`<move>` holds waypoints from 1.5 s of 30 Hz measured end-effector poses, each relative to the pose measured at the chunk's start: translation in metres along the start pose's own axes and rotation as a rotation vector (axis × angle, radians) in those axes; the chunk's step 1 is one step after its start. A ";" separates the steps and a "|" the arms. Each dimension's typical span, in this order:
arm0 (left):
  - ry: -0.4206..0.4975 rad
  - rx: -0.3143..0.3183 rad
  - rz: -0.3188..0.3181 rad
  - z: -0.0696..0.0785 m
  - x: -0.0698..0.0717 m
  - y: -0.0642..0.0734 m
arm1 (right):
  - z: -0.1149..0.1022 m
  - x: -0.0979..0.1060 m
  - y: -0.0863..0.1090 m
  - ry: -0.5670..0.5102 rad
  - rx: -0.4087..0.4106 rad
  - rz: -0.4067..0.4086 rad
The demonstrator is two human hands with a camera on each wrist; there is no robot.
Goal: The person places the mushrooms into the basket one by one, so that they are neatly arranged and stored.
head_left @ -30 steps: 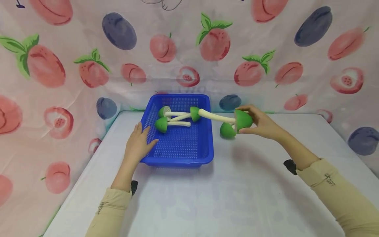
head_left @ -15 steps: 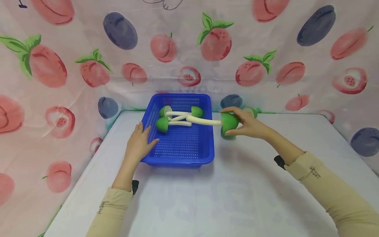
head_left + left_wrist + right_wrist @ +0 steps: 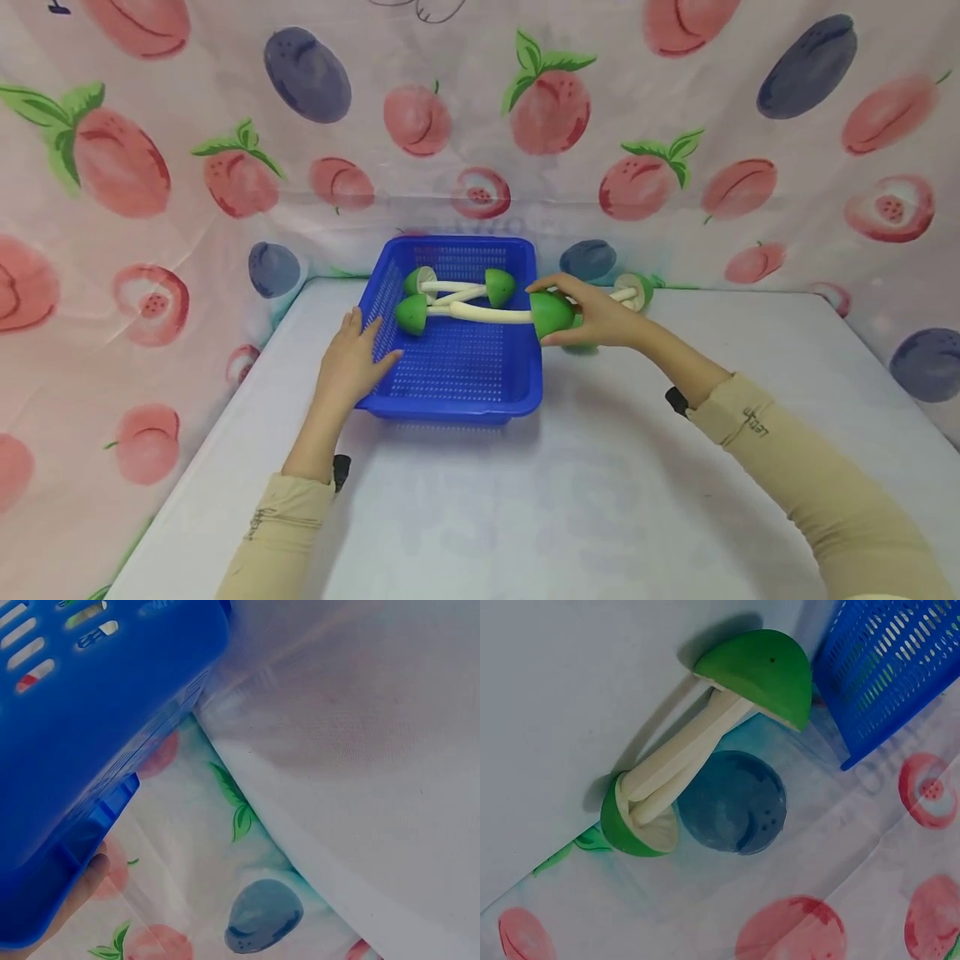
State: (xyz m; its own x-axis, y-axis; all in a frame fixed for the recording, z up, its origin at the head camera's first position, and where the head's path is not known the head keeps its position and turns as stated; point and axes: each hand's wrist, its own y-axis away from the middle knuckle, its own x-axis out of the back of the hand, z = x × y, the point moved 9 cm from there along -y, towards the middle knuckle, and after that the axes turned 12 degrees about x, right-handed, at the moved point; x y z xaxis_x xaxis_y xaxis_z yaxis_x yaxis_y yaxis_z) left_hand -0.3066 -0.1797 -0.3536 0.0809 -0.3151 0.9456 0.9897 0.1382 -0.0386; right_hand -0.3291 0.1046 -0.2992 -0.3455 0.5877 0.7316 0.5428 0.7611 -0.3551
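Observation:
My right hand (image 3: 596, 315) holds a toy mushroom by its green cap (image 3: 551, 315), its pale stem (image 3: 491, 314) pointing left over the blue basket (image 3: 450, 408). The held mushroom is out of the right wrist view. My left hand (image 3: 350, 360) rests across the basket's left rim, fingers straight and thumb spread over the inside. In the left wrist view some of its fingers (image 3: 88, 881) show beside the rim. Inside the basket, several green-capped mushrooms lie with stems crossing, among them one with its cap (image 3: 411, 315) at the left.
Right of the basket, two more mushrooms lie side by side on the white table (image 3: 600, 500), one cap (image 3: 757, 675) near the basket and the other cap (image 3: 637, 825) farther off. A fruit-printed cloth (image 3: 480, 100) hangs behind the table and along its left side.
My right hand has moved left with the mushroom, bringing its stem from the basket's right rim to well over the basket. The left hand has stayed put.

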 end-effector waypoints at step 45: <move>0.008 0.011 -0.007 0.000 -0.002 -0.001 | 0.044 -0.059 -0.072 0.274 -0.084 -0.249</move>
State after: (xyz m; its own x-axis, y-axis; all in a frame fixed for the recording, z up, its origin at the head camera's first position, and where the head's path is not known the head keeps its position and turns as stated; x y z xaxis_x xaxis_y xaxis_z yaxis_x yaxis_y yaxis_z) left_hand -0.3082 -0.1792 -0.3550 0.0750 -0.3234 0.9433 0.9888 0.1466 -0.0283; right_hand -0.3815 0.0274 -0.3425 -0.2634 0.2837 0.9220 0.5330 0.8394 -0.1060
